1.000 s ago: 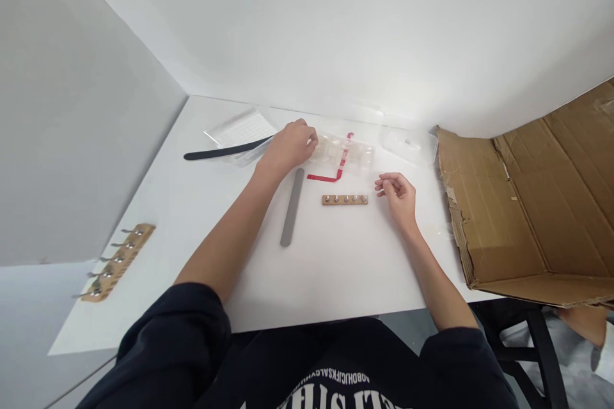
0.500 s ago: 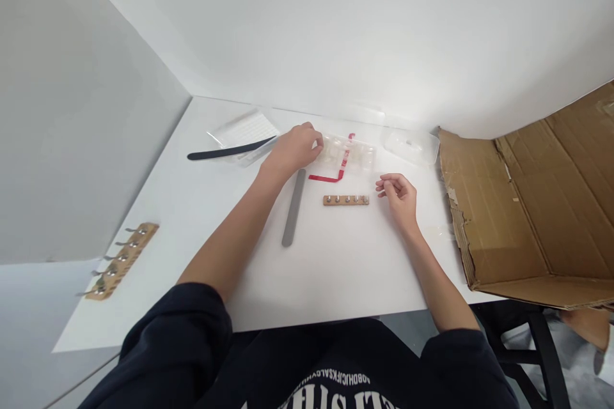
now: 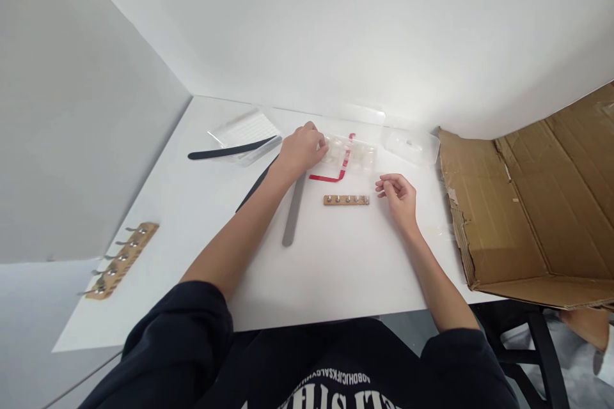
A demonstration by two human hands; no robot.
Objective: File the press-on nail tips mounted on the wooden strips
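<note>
My left hand (image 3: 303,148) reaches over the left end of a clear compartment box (image 3: 367,156) with small pale pieces inside. Its fingers are bent and close together; anything between them is too small to make out. Beside the box, my right hand (image 3: 401,197) rests loosely curled, fingers apart, with nothing visible in it. Left of that hand lies a short wooden strip (image 3: 334,203) bearing several small metal pegs. A grey nail file (image 3: 291,220) runs below my left wrist. Part of a black strip (image 3: 253,190) shows from under my left forearm.
Red tape (image 3: 324,177) marks the table around the box. Farther left lie a black file (image 3: 230,151) and a clear packet (image 3: 247,128). Another wooden strip with metal hooks (image 3: 122,262) sits at the left edge. A clear lid-like tray (image 3: 410,146) and cardboard box (image 3: 508,223) stand right.
My left hand has shifted slightly right, farther over the compartment box. More of the black strip beneath my left forearm shows. My right hand has stayed in place.
</note>
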